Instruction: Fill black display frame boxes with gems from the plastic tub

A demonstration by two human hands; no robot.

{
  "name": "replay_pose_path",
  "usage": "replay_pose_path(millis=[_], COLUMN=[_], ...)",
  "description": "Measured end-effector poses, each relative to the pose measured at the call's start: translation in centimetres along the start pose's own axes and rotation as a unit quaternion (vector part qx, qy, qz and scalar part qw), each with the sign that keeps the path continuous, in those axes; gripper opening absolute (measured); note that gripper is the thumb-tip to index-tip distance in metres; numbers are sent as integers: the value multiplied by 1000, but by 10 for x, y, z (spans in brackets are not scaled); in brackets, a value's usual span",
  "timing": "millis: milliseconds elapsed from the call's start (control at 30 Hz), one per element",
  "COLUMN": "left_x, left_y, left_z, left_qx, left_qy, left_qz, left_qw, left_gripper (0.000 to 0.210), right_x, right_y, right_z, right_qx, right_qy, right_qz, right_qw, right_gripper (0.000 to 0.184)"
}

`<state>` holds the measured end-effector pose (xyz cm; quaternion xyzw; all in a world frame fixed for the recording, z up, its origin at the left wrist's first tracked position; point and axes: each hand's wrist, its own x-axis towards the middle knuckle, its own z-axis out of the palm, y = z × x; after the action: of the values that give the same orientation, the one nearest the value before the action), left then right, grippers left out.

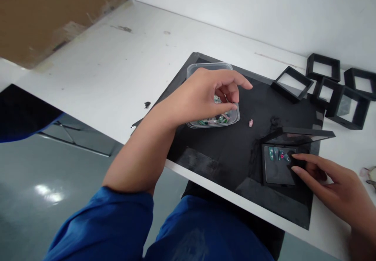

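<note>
My left hand [217, 92] hovers over a clear plastic tub [235, 116] holding several small green and pale pieces that look like press-on nails. Its thumb and index finger are apart, the other fingers curl inward, and I see nothing held. My right hand [331, 176] is at the right side of a small black box [266, 178] with its lid raised. That hand's thumb and index tips reach over the box's inner pad, slightly apart. On the pad, a short row of green decorated nails [273, 153] lies beside those fingertips, one with a pink spot.
A small pink piece [250, 123] lies on the black mat [202, 163] between tub and box. Several black open frames [349, 112] are grouped at the back right. A dark scrap [147, 104] rests on the white table [123, 73]. A brown board [58, 14] stands at the left.
</note>
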<state>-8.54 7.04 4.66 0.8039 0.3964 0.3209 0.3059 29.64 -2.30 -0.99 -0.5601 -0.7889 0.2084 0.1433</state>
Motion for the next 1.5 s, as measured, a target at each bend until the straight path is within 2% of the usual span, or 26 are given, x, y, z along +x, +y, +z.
replay_pose_path(millis=[167, 367, 533, 700, 800, 933, 1033, 1167, 1267, 1367, 1433, 1500], left_x=[0, -1, -2, -3, -4, -5, -6, -6, -5, -4, -3, -3], left_y=[-7, -6, -8, -2, 5, 15, 22, 29, 31, 32, 33, 34], left_z=[4, 3, 5, 12, 17, 26, 33, 40, 45, 51, 53, 55], left_qx=[-55, -53, -54, -128, -179, -274, -352, -392, -421, -431, -449, -483], left_qy=[35, 57, 49, 70, 63, 48, 24, 3, -12, 2, 2, -27], left_qz=[12, 43, 89, 108, 146, 191, 170, 127, 132, 147, 173, 185], left_qw=[998, 996, 993, 983, 971, 941, 920, 911, 897, 890, 877, 856], left_gripper=[36, 34, 32, 24, 19, 28, 33, 37, 36, 37, 29, 19], right_x=[-2, -2, -3, -1, -1, -1, -1, 0, 0, -1, 0, 1], right_y=[4, 2, 2, -1, 0, 4, 4, 1, 2, 3, 3, 1], right_z=[3, 2, 1, -1, -1, 0, 0, -1, -1, 1, 2, 2], right_qx=[2, 7, 6, 18, 38, 82, 118, 147, 155, 152, 143, 135], right_qy=[7, 9, -7, -11, -19, -29, 2, 15, 7, 1, -2, -6], right_qz=[-4, -2, 16, 10, 25, 49, 63, 64, 74, 73, 69, 62], right_qw=[1000, 1000, 1000, 1000, 999, 995, 991, 987, 985, 986, 987, 989], right_gripper=[38, 38, 37, 30, 30, 35, 41, 42, 45, 44, 40, 37])
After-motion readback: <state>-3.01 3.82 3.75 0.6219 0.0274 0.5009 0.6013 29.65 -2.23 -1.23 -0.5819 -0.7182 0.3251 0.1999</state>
